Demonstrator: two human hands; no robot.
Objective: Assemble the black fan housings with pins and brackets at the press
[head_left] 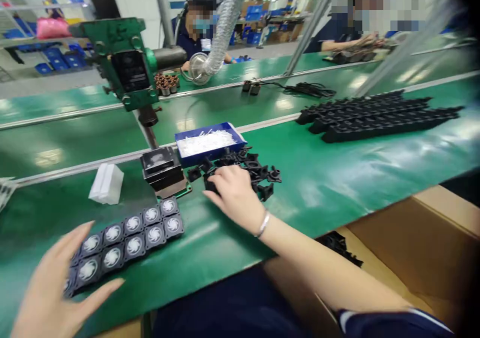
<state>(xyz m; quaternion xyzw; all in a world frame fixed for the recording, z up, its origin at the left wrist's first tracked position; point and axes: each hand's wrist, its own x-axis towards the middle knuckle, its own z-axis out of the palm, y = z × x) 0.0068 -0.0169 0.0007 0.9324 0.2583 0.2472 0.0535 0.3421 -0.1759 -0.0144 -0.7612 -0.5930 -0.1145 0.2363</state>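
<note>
The left hand (56, 283) is at the near left corner of the green tabletop (311, 183). Its thumb and fingers are spread wide apart. They reach around the left end of two rows of black fan squares (129, 243), with white wheels in the middle. I cannot tell if the skin touches them. The fan squares lie flat, side by side, and run at a slant near the tabletop's near edge.

The right hand (238, 195) is over the middle of the tabletop, palm down, with a shiny band (264, 223) on its wrist. Its fingers are bent and close together, and the thumb sticks out a bit. It rests at the left side of a messy pile of small black parts (258, 170). A dark bit is under the fingertips, but I cannot tell if the hand has picked it up.

Behind the pile, by the tabletop's far edge, is a blue tray (191, 160) with thin white bits (210, 143) in it. Left of the pile is a black block (163, 170) under a green press (129, 70).
</note>
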